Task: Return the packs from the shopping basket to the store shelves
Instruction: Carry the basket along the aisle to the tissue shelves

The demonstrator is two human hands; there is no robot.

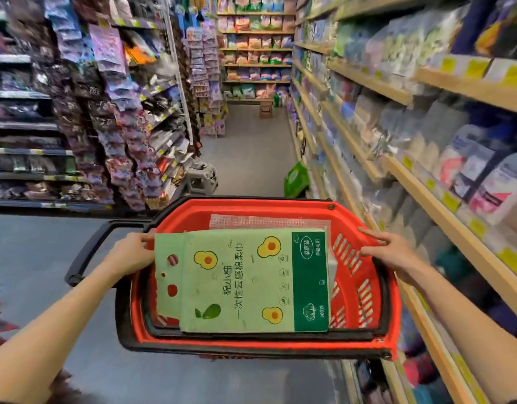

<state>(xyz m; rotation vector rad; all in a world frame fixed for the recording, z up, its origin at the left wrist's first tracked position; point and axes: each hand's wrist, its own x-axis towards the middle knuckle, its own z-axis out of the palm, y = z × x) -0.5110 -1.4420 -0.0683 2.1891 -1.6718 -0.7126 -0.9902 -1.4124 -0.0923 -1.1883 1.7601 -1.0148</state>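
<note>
A red shopping basket (pixel 365 290) with black handles is held up in front of me in a store aisle. On top of it lies a flat green pack (pixel 240 281) printed with avocado pictures, and a pale pink pack (pixel 266 222) shows beneath it at the far side. My left hand (pixel 132 252) grips the basket's left rim beside the green pack's edge. The basket's right rim is held by my right hand (pixel 388 249), fingers spread over it.
Wooden store shelves (pixel 397 94) stocked with tissue packs run along the right, close to the basket. Racks of hanging goods (pixel 117 112) fill the left. A green bag (pixel 296 179) leans at the shelf foot ahead, and a grey stool (pixel 200 176) stands on the floor.
</note>
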